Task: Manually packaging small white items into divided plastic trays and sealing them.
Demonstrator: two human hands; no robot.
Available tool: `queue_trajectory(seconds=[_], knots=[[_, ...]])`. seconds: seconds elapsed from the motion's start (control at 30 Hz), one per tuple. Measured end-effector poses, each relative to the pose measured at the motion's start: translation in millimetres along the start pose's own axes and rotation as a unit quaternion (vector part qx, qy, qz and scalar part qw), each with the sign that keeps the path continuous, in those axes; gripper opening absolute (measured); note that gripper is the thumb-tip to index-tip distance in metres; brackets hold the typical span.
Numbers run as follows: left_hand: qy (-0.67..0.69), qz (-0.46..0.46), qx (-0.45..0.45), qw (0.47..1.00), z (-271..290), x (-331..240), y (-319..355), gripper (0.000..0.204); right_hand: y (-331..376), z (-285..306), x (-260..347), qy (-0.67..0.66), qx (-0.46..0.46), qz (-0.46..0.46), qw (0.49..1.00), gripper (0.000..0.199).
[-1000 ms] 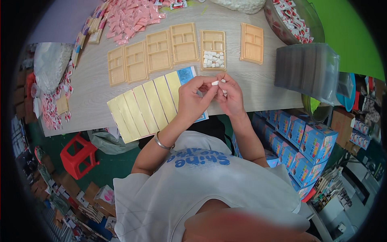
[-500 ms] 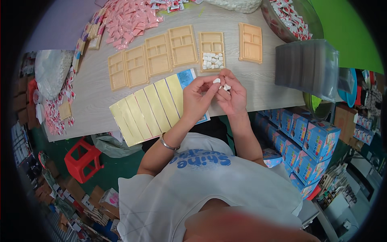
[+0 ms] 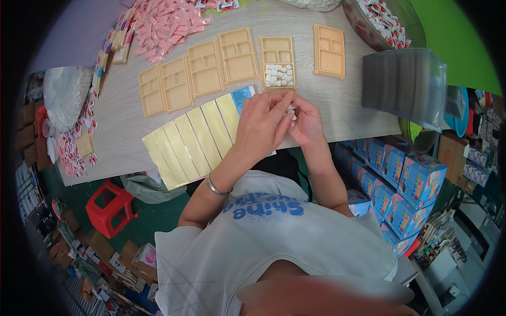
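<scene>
"White pieces [image 3: 291, 109], a few, show in the bent fingers of the right hand [image 3: 307, 122], just on the near side of a tan tray [image 3: 270, 56]."

"And the left hand [image 3: 259, 124]?"

"It reaches across to meet the right one. Its own fingers block the view, so I can't tell whether it grips anything."

"What's around them?"

"More white pieces fill that tray's near compartment. Four other trays [image 3: 206, 68] stand in a row to its left, a lone tray [image 3: 330, 60] to its right. The yellow sheet [image 3: 190, 139] lies nearer, its blue end partly hidden by the left hand."

"Farther out?"

"Clear bin [image 3: 403, 84] at right, packet bowl [image 3: 352, 26] behind it, pink packets [image 3: 163, 26] heaped far left on the table [image 3: 118, 84]."
</scene>
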State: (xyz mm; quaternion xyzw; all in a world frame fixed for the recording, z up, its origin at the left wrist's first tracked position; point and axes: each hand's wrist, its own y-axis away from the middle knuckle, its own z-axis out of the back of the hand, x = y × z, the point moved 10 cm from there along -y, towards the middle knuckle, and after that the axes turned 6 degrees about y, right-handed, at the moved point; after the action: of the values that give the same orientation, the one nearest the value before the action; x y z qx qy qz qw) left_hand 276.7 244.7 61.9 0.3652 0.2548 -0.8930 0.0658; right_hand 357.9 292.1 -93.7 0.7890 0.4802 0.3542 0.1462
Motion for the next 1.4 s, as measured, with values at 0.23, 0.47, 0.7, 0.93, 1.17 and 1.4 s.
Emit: queue_trajectory(seconds=[0.23, 0.47, 0.7, 0.93, 1.17, 1.4], knots=[[-0.046, 0.059, 0.055, 0.996, -6.6, 94.2, -8.1, 0.029, 5.5, 1.2, 42.8, 0.16, 0.056, 0.091, 0.981, 0.031], [-0.075, 0.044, 0.025, 0.996, -11.3, 83.4, -18.6, 0.02, -2.1, -6.0, 94.7, 0.532, -0.122, 0.316, 0.776, 0.019], [-0.07, 0.031, 0.038, 0.996, -23.0, 85.1, -19.9, 0.013, 9.6, -32.6, 106.9, 0.715, -0.177, 0.382, 0.558, 0.016], [-0.035, -0.044, 0.038, 0.998, -27.7, 75.7, -33.5, 0.023, 1.5, -15.3, 110.0, 0.665, -0.182, 0.358, 0.63, 0.013], [-0.142, -0.093, 0.095, 0.981, -50.4, 76.1, -24.8, 0.037, -7.3, -4.1, 112.4, 0.638, -0.169, 0.353, 0.663, 0.014], [-0.182, -0.071, 0.157, 0.968, -61.0, 71.1, -9.9, 0.06, -11.9, 8.0, 113.0, 0.574, -0.134, 0.37, 0.718, 0.009]])
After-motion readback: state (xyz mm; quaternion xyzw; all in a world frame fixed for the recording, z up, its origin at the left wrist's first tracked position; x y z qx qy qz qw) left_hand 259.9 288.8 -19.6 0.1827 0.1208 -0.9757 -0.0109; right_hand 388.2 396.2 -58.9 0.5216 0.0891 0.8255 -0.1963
